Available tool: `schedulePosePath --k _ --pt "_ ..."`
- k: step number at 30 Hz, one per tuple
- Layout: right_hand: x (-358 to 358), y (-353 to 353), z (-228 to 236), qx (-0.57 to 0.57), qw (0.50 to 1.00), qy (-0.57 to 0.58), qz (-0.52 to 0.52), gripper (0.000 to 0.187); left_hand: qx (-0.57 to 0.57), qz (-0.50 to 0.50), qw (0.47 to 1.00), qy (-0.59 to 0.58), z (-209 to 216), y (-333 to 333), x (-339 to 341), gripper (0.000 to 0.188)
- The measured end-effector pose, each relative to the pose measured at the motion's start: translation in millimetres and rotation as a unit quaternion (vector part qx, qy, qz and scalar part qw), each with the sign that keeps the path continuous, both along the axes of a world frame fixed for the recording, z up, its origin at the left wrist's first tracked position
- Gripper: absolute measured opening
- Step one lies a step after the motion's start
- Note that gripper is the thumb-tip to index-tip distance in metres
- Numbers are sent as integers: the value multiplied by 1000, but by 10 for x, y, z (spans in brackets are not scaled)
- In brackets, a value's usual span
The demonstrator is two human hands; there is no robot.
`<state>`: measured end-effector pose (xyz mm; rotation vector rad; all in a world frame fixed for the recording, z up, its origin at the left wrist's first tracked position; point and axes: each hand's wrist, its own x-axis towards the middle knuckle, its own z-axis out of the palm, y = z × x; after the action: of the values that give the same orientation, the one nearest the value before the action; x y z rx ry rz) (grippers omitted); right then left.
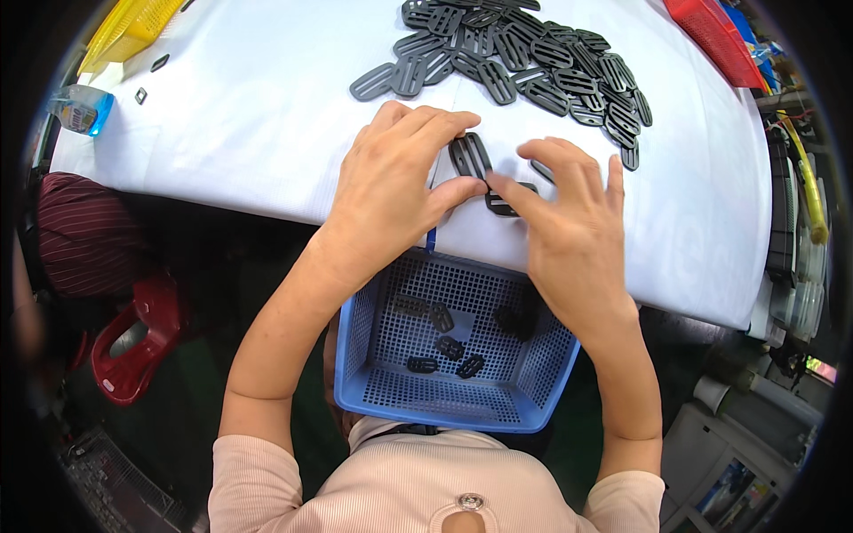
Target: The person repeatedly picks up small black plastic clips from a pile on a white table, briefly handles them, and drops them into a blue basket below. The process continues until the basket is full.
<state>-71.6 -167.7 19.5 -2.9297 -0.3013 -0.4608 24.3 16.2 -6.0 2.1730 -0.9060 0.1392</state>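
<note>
Lettered bottle point(84, 110), far left | left hand point(386, 169) holds black slotted buckle point(469, 156) between fingers point(464, 189) | right hand point(573, 200), fingers spread, any grip unclear, partly hides second buckle point(501, 206)

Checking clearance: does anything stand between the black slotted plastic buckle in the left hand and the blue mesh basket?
Between the buckle and basket lie the left hand's thumb and the white-covered table's front edge.

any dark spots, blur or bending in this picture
In the head view, the white cloth-covered table is bright, its near edge bowed by fisheye distortion; in that view too, black vignetting rings the picture, the space underneath is dark, and a dark clump inside the blue perforated plastic basket looks blurred.
</note>
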Motion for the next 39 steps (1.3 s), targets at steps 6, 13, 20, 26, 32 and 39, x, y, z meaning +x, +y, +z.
schedulePosePath --k 6,13,20,26,32,39 --pt "-188 -549 154 203 968 -68 -129 16 -27 -5 999 -30 133 -123 11 47" --pt "-170 -627 -61 187 976 -71 -90 19 17 -97 994 -57 120 -566 111 39" --pt "-162 -644 -118 51 997 -46 -24 28 20 -100 995 -5 70 -695 79 33" --pt "-87 -575 -158 -34 996 -68 -45 30 31 -111 993 28 114 -731 154 29" --pt "-132 -623 -176 -24 997 -66 -28 33 6 -134 990 45 85 -712 185 30" --pt "-151 -605 -163 -34 997 -68 -32 29 -3 -110 993 44 62 -690 126 29"
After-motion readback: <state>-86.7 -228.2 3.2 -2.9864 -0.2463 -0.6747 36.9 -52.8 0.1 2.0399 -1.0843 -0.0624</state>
